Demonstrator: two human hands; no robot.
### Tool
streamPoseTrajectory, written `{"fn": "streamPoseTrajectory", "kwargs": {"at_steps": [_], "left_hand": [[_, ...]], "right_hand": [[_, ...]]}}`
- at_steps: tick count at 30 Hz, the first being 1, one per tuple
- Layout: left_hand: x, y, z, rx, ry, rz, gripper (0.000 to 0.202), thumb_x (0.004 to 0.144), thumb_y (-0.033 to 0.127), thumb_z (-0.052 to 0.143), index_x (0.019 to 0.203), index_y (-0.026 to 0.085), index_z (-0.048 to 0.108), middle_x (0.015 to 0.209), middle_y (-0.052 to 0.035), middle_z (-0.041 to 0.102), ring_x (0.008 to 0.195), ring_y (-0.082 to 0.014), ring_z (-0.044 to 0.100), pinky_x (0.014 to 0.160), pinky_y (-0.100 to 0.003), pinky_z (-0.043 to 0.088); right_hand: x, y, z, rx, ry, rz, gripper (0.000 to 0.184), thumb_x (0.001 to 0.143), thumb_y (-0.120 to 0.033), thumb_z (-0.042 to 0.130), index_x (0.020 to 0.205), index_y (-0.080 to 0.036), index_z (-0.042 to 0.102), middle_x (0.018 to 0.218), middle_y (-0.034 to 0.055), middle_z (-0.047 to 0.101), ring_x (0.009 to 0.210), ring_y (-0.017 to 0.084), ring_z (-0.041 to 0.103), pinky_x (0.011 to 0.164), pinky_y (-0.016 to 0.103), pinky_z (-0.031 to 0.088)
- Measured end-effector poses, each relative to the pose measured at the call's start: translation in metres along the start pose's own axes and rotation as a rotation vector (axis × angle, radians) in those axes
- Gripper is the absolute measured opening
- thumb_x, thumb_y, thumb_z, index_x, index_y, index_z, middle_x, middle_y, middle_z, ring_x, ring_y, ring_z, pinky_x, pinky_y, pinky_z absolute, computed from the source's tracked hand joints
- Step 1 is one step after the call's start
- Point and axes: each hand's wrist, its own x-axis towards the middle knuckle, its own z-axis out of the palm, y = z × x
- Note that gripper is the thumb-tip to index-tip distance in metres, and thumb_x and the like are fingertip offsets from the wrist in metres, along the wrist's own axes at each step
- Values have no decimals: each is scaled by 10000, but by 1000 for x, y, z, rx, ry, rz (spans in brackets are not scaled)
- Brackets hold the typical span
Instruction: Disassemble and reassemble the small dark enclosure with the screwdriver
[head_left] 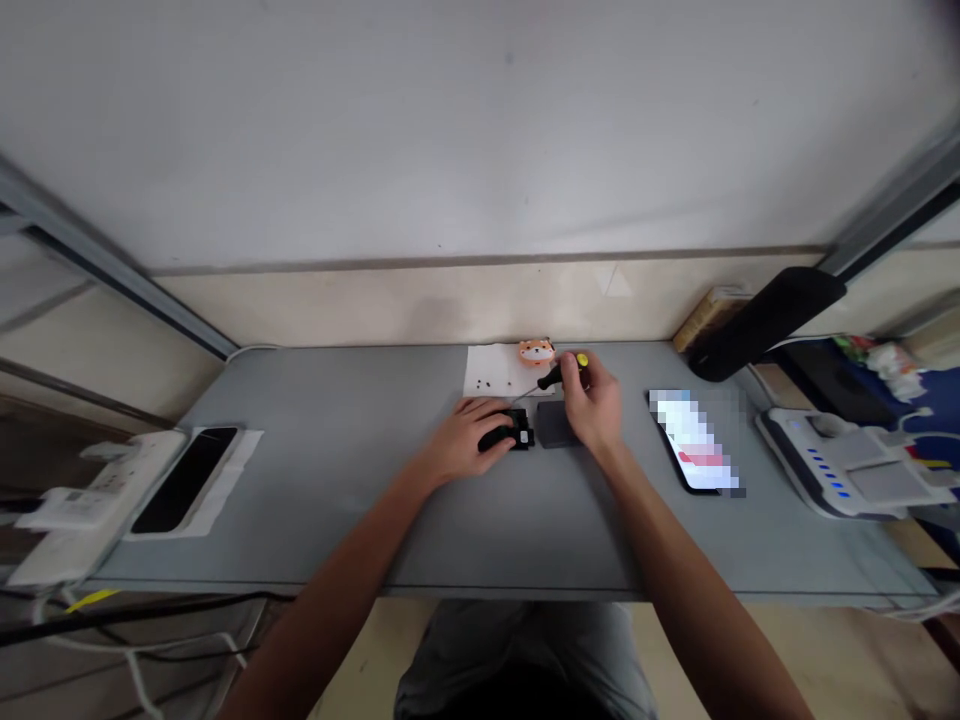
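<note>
- The grey table (360, 530) carries a dark phone (184, 480) on a white sheet far to the left and a lit phone (694, 445) to the right, both well apart from the hands.
- The left hand (465, 438) lies on the table near the middle, fingers curled around a small black part (514, 436) and pressing it down.
- A flat grey block (553, 424) lies just beside that part, partly under the right hand (598, 405).
- The right hand pinches a screwdriver (559, 374) with a yellow cap, its thin tip slanting down toward the black part.
- If the tip slips off, it could jab the left fingers, which are close to it.
- Behind, tiny screws (484, 383) lie loose on a white paper (495, 362) beside an orange figure (536, 351). A brush from a wrist could scatter them.
</note>
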Motion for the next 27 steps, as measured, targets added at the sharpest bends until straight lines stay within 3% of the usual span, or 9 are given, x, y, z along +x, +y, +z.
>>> {"fn": "streamPoseTrajectory", "kwargs": {"at_steps": [8,13,17,20,23,27], "left_hand": [[-2,-7,0,-87,70,-82,331,1062,325,389,1069,235,708,1333,-83,695,1252,-240,629,1094,-477,479],[-1,-12,0,-136,227,-184,455,1089,324,276,1032,218,716,1223,-83,727,1184,-218,654,1069,-454,507],[1,-20,2,-114,391,-319,406,1073,322,348,909,230,707,1050,-46,742,1054,-202,681,1007,-413,542],[1,-25,3,-95,466,-388,356,1061,306,382,918,223,697,977,-53,730,967,-205,685,912,-385,571],[0,-25,4,-82,444,-397,270,1036,314,457,999,224,709,1017,-65,728,931,-211,686,864,-381,582],[1,-21,5,-57,365,-341,155,954,292,611,1051,232,715,1086,-68,723,1034,-239,679,965,-429,561]], "right_hand": [[-1,6,7,-103,-46,-93,484,972,-642,462,975,-228,713,731,56,724,620,206,616,642,323,432],[-2,7,9,-103,-13,-82,503,972,-653,434,969,-232,709,749,62,733,650,217,629,637,320,432],[0,7,9,-102,-6,-48,546,950,-691,427,950,-223,708,692,58,708,615,218,610,632,327,422],[0,5,8,-57,9,-17,562,938,-706,431,935,-211,698,698,62,706,613,212,608,635,329,424],[-2,-1,8,57,18,18,554,935,-706,439,924,-208,680,719,54,708,626,198,618,627,317,434],[-7,-7,10,201,-6,73,534,936,-699,450,908,-212,667,644,8,646,580,170,580,570,291,423]]}}
